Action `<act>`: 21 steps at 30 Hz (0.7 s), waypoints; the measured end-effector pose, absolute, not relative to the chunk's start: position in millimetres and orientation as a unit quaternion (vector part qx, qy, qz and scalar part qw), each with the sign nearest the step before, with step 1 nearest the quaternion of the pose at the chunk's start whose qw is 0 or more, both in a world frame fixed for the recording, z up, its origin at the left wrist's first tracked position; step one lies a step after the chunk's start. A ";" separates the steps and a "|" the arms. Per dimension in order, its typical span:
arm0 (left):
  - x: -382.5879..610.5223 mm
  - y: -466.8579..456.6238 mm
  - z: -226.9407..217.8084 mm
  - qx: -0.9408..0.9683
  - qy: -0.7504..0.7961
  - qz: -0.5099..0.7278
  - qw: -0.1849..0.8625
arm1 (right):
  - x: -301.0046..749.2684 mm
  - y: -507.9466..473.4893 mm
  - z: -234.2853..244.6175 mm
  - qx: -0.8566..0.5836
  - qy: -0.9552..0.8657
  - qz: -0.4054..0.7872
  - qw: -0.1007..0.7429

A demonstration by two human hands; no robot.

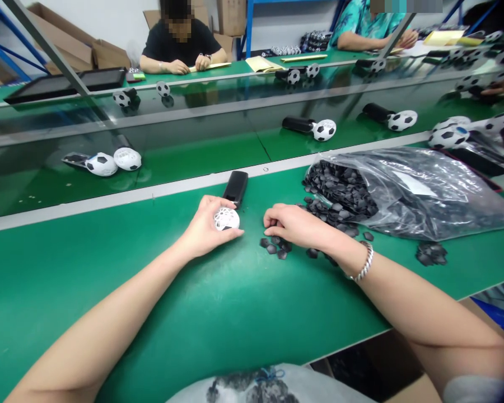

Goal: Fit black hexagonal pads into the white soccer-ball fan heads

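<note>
My left hand (205,229) is closed around a round white soccer-ball head (227,218), its thumb and fingers on either side. The face turned up shows a white lattice pattern with a dark patch near its lower edge. A black handle (236,187) lies just beyond the ball, seemingly joined to it. To the right, my right hand (292,224) is pinched low over loose black pentagon pieces (282,254). Whatever sits between its fingertips is too small or hidden to make out. More black pieces (340,212) spill from a clear plastic bag (437,190) behind that hand.
Beyond the green bench runs a conveyor (218,145) carrying soccer-ball items with black handles (324,130). A small pile of black pieces (432,253) lies at right. Across the line sit a person in black (180,45) and one in a patterned shirt (361,28). Another person's hand shows at far right.
</note>
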State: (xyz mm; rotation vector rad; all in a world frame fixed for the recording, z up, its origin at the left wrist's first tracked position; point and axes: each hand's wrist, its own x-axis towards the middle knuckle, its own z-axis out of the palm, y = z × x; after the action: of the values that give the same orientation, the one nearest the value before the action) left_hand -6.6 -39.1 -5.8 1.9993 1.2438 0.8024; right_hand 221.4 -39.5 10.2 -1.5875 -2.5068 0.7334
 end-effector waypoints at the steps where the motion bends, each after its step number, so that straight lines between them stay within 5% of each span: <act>1: -8.0 -37.6 -5.1 0.764 0.462 0.300 0.336 | 221.2 -39.5 11.1 -0.518 -0.818 0.246 0.042; 10: -6.3 -39.9 -3.6 0.769 0.503 0.251 0.304 | 233.7 -36.1 16.4 -0.475 -0.841 0.258 -0.016; 21: -8.1 -39.2 -1.8 0.808 0.379 0.258 0.370 | 218.7 -45.7 12.2 -0.444 -0.713 0.477 0.258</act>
State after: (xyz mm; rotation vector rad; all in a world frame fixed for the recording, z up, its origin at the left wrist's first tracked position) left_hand -8.1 -39.2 -1.8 2.0735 0.9732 0.6613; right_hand 218.7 -45.7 12.2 -1.2033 -1.9328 1.2944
